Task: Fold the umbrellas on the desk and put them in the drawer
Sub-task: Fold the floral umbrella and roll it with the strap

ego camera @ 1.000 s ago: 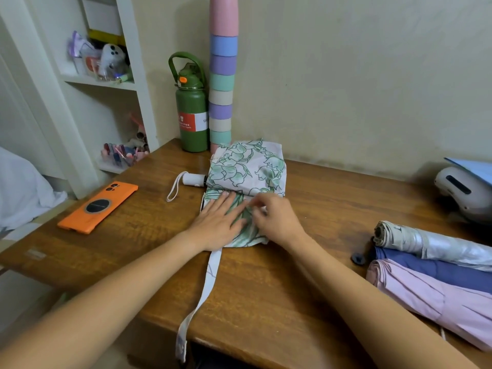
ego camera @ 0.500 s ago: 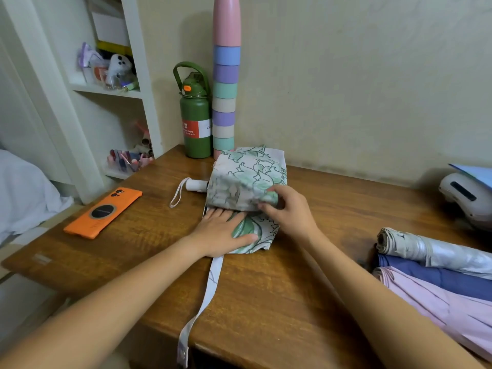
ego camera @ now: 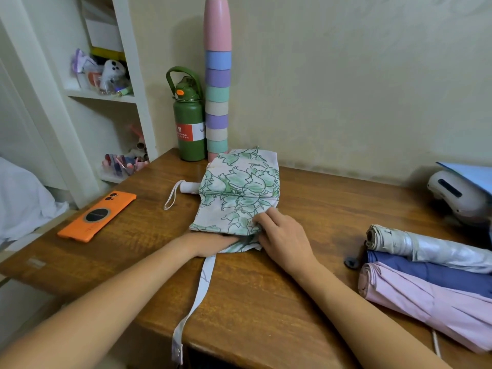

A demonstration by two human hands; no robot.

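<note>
Wooden desk fills the view, with four umbrellas on it and no drawer in sight. Three lie in a row at the right edge: a pink umbrella nearest, a navy umbrella behind it and a silver umbrella farthest; the silver one looks rolled tight, while the pink one's pleats sit loose, so it may need more work. At the centre lies the floral umbrella, collapsed but only half wrapped, its white handle and wrist loop pointing left and its closing strap trailing over the near edge, unfastened. I judge the job under halfway: this canopy has to be rolled and strapped, and nothing is stowed yet.

The left hand lies under the near flap of cloth, fingers hidden, so I cannot tell how open it is. The right hand rests with curled fingers pinching a fold of the floral fabric.

Far left of the umbrella stand a green bottle, whose red and white label is too small to read, and a stack of pastel cups. An orange phone lies at the left.
</note>
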